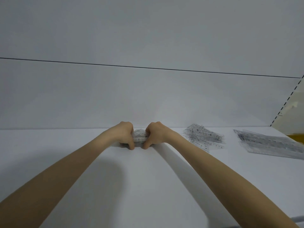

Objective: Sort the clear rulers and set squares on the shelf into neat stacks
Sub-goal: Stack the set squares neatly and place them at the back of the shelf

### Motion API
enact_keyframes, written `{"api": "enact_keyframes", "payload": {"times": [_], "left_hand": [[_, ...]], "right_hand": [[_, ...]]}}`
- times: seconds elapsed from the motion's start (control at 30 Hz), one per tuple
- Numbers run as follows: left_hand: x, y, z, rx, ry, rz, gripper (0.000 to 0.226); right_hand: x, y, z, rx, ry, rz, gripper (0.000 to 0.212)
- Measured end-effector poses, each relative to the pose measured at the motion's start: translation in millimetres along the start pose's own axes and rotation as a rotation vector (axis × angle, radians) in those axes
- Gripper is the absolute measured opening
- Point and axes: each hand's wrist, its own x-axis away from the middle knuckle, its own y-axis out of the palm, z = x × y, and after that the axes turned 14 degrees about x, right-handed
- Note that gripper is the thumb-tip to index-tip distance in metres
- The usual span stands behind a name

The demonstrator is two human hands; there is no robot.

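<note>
Head camera looks forward and down, close over the shelf (148,178).

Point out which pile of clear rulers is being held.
The small bundle gripped between left hand and right hand; middle pile and far-right pile lie untouched.

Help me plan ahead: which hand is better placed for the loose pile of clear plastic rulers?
Probably right: the right hand sits nearer the loose pile of clear plastic rulers; the left hand would cross over.

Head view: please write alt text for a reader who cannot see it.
The left hand and the right hand grip a small clear bundle between them on a white shelf. A fanned pile and a flatter pile lie to the right.
</note>
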Motion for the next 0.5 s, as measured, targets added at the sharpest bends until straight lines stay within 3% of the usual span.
{"api": "enact_keyframes", "payload": {"times": [0.17, 0.37, 0.5], "left_hand": [[-4, 3, -12, 0.086, 0.072, 0.037, 0.023], [1, 1, -20, 0.093, 0.052, 0.070, 0.032], [3, -2, -14, 0.075, 0.051, 0.053, 0.025]], "right_hand": [[-4, 5, 9, -0.042, -0.007, 0.025, 0.033], [1, 2, 14, -0.008, -0.017, 0.026, 0.036], [-2, 0, 8, 0.060, -0.009, 0.053, 0.038]]}}
